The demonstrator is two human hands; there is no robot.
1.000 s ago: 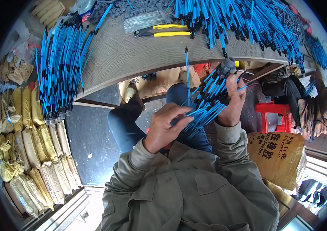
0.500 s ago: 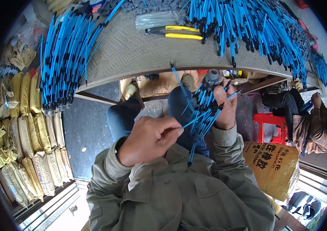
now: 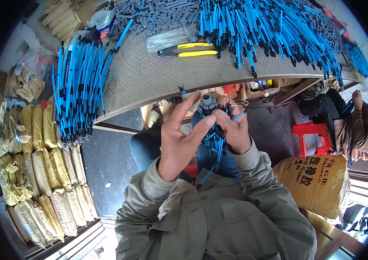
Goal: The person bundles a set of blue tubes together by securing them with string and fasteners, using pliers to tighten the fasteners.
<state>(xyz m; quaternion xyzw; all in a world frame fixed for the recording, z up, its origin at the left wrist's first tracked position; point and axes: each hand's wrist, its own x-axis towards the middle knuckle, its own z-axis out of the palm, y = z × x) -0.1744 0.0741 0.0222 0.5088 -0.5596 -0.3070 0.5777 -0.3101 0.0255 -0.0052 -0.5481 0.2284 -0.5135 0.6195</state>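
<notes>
Above my lap I hold a bundle of thin blue tubes (image 3: 215, 146) with black ends, fanning downward from a round grey plastic fitting (image 3: 207, 102) with an open top. My left hand (image 3: 180, 138) cups the fitting from the left, thumb at its base and fingers along its far side. My right hand (image 3: 237, 133) grips the bundle just below the fitting, thumb pressed beside the left thumb. A few tubes stick out past the right fingers, and a thin pale strand runs out near them. The fingertips behind the fitting are partly hidden.
A table (image 3: 136, 78) spans ahead, bearing blue-tube piles (image 3: 275, 30), grey fittings (image 3: 166, 15), clear thin rods (image 3: 166, 40) and yellow-handled pliers (image 3: 188, 50). More tubes (image 3: 80, 86) overhang its left end. Stacked sacks (image 3: 45, 164) stand left; a red stool (image 3: 311, 136) and a seated person (image 3: 357, 123) are right.
My left hand has let go of a single blue tube's end and moved up to the grey fitting. The bundle has shifted left, the fitting turned to show its open top.
</notes>
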